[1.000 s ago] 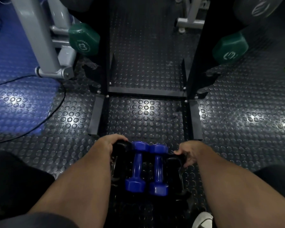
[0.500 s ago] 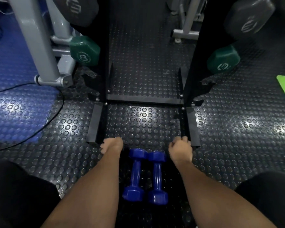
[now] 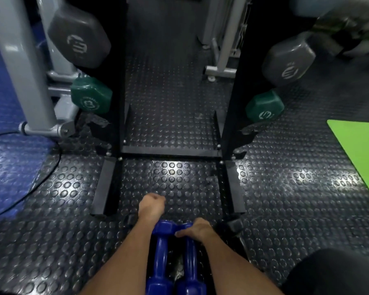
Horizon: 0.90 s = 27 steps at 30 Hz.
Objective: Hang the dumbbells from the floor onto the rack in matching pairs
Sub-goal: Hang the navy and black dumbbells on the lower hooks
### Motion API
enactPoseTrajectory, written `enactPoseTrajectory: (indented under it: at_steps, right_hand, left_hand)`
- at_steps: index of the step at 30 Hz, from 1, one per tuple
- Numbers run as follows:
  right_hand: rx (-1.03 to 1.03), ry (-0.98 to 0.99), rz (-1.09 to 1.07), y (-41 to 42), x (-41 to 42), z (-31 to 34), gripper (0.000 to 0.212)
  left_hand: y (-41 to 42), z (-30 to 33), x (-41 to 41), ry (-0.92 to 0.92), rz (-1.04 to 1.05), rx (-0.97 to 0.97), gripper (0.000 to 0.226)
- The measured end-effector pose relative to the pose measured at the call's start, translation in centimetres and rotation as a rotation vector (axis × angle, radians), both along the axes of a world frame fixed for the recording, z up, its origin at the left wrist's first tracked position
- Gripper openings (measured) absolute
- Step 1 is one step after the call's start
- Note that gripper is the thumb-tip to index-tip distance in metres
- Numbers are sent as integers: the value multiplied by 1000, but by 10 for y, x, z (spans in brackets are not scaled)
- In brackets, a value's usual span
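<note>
Both hands have left the black dumbbells and closed in: right hand [image 3: 197, 229] now settles on the blue dumbbells [image 3: 175, 260] lying together on the floor, grip unclear; left hand [image 3: 151, 206] curls empty beyond; blue pair next for the rack [image 3: 170, 153]

Two glossy blue hex-ended dumbbells [image 3: 175, 260] lie side by side on the studded floor at six o'clock. On the black steel rack [image 3: 170, 153], grey hex dumbbells [image 3: 79, 37] hang above green ones [image 3: 91, 99] at ten and two o'clock.
</note>
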State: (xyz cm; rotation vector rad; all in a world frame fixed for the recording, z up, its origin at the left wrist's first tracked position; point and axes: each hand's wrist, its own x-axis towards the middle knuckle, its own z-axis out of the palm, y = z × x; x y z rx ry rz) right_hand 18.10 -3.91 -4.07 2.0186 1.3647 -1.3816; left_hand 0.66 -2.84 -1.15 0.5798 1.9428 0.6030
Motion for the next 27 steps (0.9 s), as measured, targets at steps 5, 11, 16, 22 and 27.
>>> enactPoseTrajectory:
  at_steps: [5, 11, 16, 22, 27]
  right_hand:
    - [-6, -9, 54, 14, -1, -1, 80]
    - [-9, -15, 128, 24, -1, 10, 74]
    - [212, -14, 191, 51, -5, 48, 73]
    - [352, -59, 254, 90, -1, 99, 97]
    - [356, -25, 104, 107, 29, 127, 96]
  left_hand:
    - [16, 11, 11, -218, -47, 42, 7]
    - [17, 9, 18, -240, -97, -13, 9]
    - [12, 5, 25, -251, -50, -77, 23]
    - [33, 1, 33, -162, 109, -52, 35]
    - [44, 5, 57, -271, 135, -176, 50]
